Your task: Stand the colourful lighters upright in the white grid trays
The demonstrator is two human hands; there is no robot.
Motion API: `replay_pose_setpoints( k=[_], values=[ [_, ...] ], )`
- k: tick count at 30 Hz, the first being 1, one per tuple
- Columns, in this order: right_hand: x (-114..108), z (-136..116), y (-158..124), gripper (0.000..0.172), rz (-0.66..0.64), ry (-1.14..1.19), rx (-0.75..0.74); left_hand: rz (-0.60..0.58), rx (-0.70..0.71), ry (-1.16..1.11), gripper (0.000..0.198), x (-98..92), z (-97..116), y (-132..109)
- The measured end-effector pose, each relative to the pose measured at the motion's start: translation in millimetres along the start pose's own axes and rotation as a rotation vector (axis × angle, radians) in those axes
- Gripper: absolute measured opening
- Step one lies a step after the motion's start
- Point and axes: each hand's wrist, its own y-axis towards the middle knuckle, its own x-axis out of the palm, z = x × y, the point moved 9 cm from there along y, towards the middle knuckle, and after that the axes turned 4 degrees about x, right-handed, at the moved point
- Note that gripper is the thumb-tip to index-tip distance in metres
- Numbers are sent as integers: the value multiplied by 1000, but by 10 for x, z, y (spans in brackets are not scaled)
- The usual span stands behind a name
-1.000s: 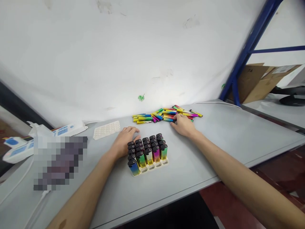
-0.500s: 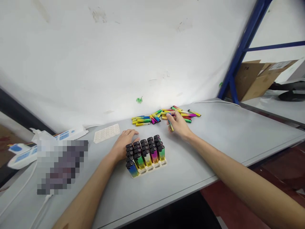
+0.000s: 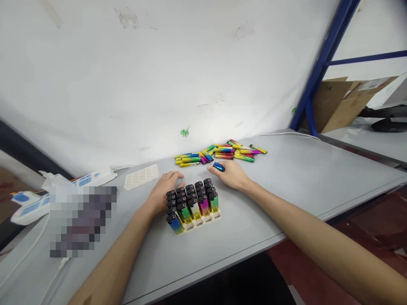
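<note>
A cream tray [image 3: 203, 220] near the table's front holds several upright rainbow lighters [image 3: 192, 199] with black caps. My left hand [image 3: 163, 188] rests against the tray's left back side, fingers curled on the table. My right hand [image 3: 230, 173] is just behind the tray's right back corner, closed on a blue lighter [image 3: 218, 167] held between thumb and fingers. A loose pile of rainbow lighters [image 3: 219, 153] lies flat at the back of the table by the wall.
An empty white tray [image 3: 141, 176] lies left of the pile. White power strips [image 3: 92, 178] and cables sit at the far left beside a blurred patch. A blue rack post [image 3: 314, 80] and cardboard boxes [image 3: 346, 103] stand right. The grey table's [image 3: 286, 199] edge runs close in front.
My right hand took a lighter out of the loose pile and drew it back toward the tray. My left hand stayed by the tray.
</note>
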Motion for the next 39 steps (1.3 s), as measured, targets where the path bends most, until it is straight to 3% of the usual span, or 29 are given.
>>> replay_pose_setpoints(
  k=[4,13,22,30,39],
  values=[
    [-8,30,-12,56,-8,22,64,2,-1,-4,41,7,-13,0],
    [-20,-42,-22,34,8,48,23,5,-8,-9,41,-5,3,4],
    [-19,-42,-56,55,9,63,45,15,-10,-10,37,-23,23,0],
    [-16,9,-5,37,12,32,51,0,-7,-6,39,31,-41,22],
    [-10,-20,-37,50,20,37,27,-1,-10,9,38,-16,28,-9]
  ],
)
